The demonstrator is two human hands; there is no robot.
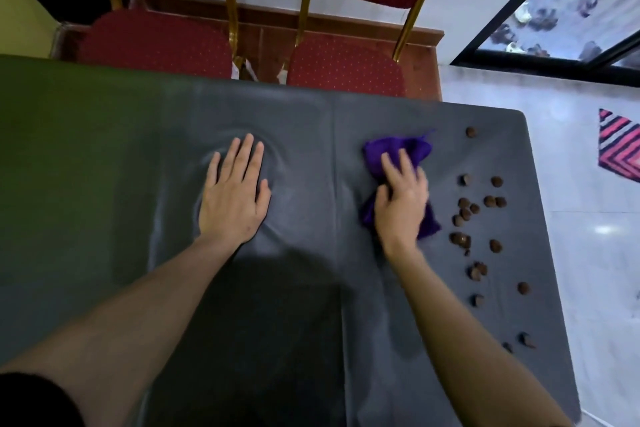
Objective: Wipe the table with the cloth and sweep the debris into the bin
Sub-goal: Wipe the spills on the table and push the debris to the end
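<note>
A dark grey cover lies over the table (pixel 294 288). My right hand (pixel 403 199) presses a bunched purple cloth (pixel 398 149) onto the table, fingers laid over it and slightly curled, blurred by motion. Just to the right of the cloth, several small brown round bits of debris (pixel 465 211) are scattered toward the table's right edge, from the far corner down to the near side. My left hand (pixel 235 191) lies flat on the cover, fingers straight, with wrinkles in the cover around it. No bin is in view.
Two red padded chairs with gold frames (pixel 346 71) stand against the table's far edge. White tiled floor (pixel 588 253) runs along the right side, with a pink and black striped mat (pixel 620 146). A dark-framed glass door is at the upper right.
</note>
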